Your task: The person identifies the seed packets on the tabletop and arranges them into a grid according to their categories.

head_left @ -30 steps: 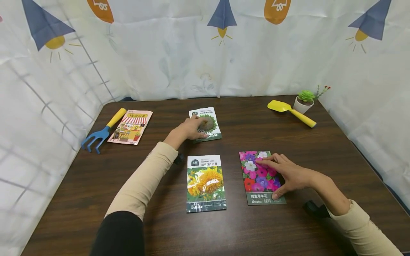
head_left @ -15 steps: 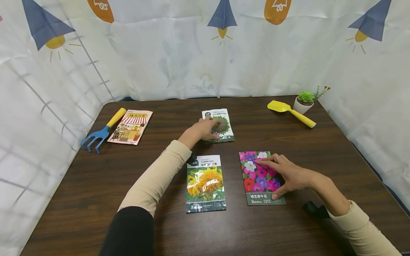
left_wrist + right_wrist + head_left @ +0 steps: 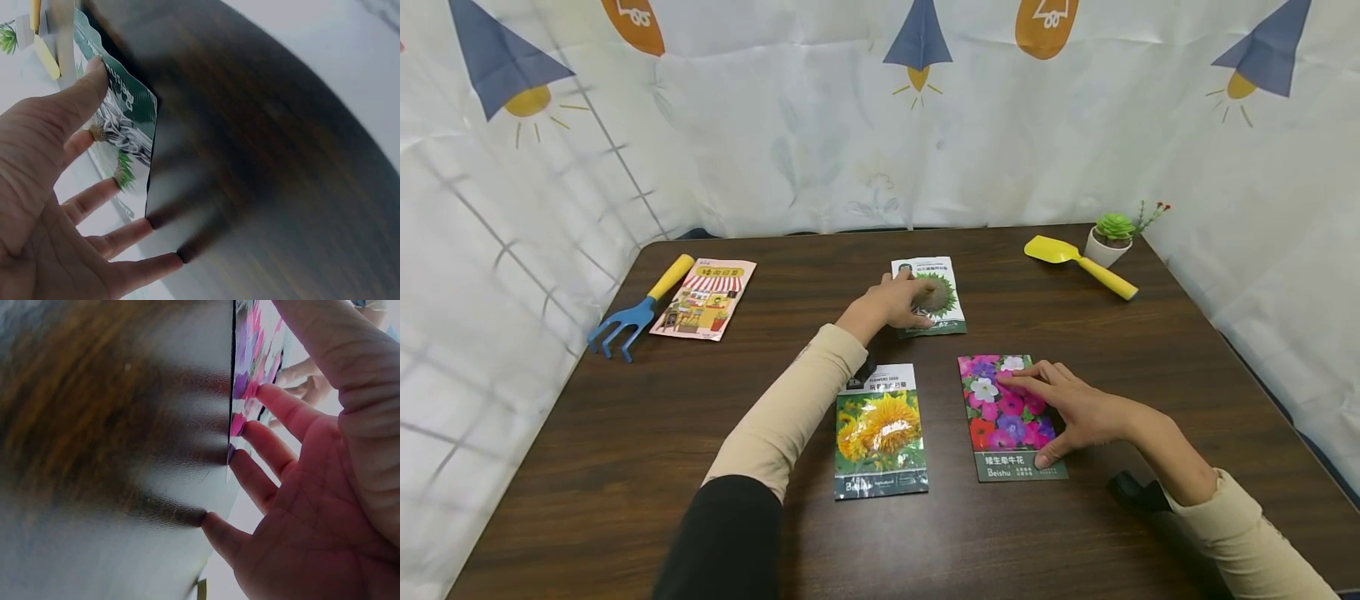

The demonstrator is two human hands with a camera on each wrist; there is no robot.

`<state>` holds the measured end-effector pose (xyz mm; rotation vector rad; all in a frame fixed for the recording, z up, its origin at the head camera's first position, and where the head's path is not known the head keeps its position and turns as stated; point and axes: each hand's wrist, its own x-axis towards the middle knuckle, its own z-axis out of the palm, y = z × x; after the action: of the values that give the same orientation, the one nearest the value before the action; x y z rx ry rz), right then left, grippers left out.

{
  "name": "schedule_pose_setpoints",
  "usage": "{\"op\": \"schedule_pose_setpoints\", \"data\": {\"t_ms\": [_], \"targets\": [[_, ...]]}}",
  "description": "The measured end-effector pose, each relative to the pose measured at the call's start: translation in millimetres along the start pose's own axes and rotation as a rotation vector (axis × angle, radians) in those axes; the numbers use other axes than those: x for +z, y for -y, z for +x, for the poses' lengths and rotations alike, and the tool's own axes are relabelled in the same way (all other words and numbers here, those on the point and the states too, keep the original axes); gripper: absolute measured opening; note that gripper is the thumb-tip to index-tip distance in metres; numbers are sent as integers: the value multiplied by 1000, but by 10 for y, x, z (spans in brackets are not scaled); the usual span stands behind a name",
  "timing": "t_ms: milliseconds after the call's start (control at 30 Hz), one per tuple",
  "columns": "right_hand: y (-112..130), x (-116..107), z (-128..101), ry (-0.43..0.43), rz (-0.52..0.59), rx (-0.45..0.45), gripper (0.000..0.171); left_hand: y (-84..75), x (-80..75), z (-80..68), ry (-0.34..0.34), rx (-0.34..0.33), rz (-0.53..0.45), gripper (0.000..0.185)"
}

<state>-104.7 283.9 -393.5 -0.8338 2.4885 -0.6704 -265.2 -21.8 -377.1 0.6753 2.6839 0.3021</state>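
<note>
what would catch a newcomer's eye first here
Three bright seed packets on the dark table: the left hand presses flat on the green sunflower packet at the middle back, and the right hand rests on the pink flower packet in front. A yellow sunflower packet lies untouched between the arms.

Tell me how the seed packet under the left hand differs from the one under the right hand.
The packet under the left hand, the sunflower packet, is white-topped with one green-leaved flower head; the petunia packet under the right hand is covered in pink, purple, red and white blooms. The sunflower packet lies farther back on the table and looks smaller; the petunia packet lies nearer. Both lie flat, face up, touched by straight fingers.
</note>
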Motion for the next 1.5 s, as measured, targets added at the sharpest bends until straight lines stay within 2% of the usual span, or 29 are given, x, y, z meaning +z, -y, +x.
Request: {"op": "schedule_pose_setpoints", "data": {"t_ms": [500,800,1000,1500], "targets": [[-13,22,-14,-8,4,-30,107,-96,76,216,-8,72,-59,73],[-16,8,-16,-6,7,-16,107,-184,81,288,-21,85,-96,71],[-29,23,-18,-7,6,-17,106,-277,90,333,-13,83,-82,70],[-42,40,1,-26,-3,-52,108,-425,145,497,-46,77,-60,71]]}}
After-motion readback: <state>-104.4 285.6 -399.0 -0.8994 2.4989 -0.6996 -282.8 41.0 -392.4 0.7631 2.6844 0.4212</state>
